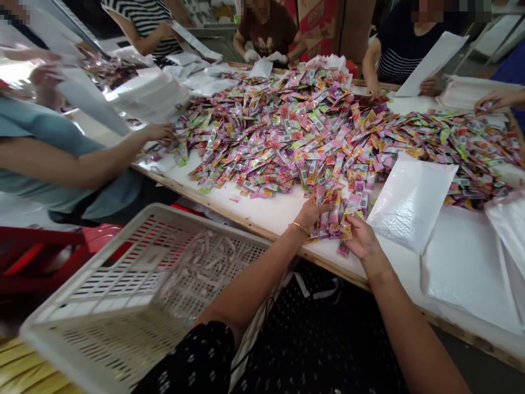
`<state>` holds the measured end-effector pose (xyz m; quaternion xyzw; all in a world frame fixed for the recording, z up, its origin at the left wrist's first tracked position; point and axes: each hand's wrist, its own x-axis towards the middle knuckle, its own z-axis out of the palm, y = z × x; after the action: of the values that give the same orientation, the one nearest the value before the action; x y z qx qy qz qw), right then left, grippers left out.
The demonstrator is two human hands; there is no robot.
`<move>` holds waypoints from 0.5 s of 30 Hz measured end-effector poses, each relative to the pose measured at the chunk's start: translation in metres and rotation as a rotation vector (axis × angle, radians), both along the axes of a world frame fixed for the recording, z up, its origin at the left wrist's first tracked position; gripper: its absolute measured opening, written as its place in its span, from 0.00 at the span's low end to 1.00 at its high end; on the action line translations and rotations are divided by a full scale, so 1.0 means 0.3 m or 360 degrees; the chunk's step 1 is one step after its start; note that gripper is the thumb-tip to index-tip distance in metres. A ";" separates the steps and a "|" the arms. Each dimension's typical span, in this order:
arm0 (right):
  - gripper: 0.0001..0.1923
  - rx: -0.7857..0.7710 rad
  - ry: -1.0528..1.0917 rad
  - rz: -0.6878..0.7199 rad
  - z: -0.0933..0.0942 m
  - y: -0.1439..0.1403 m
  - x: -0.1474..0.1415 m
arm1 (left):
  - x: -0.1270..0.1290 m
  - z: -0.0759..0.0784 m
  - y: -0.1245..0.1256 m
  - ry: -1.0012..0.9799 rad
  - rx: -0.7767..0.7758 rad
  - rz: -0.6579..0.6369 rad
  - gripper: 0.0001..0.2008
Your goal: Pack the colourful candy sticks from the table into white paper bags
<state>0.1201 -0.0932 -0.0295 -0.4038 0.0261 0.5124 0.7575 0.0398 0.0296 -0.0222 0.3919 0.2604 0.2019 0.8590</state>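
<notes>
My left hand (309, 217), with a thin gold bracelet at the wrist, is closed on several small printed sachets (324, 213) at the near edge of the table. Just to its right, my right hand (361, 236) pinches more sachets (348, 225) between thumb and fingers. Both hands are close together and the packets fan out between them. Beyond them rises a large heap of the same pink, orange, green and purple sachets (283, 131). A white padded envelope (412, 200) lies to the right of my right hand, partly against the heap.
More white envelopes (467, 268) are stacked at the right. A white plastic crate (110, 273) holding clear plastic scraps stands below the wooden table edge (229, 213) at the left. Co-workers' hands, such as one at the left (161, 133), reach in around the heap.
</notes>
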 end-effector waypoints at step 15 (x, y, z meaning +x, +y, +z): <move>0.13 0.0008 -0.0227 -0.0147 0.014 -0.046 -0.046 | 0.030 0.000 -0.112 0.0185 0.0327 0.0178 0.25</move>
<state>0.1063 -0.1070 -0.0254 -0.4358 -0.0107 0.4468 0.7813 0.0489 -0.0041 -0.0221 0.4738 0.3092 0.2521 0.7851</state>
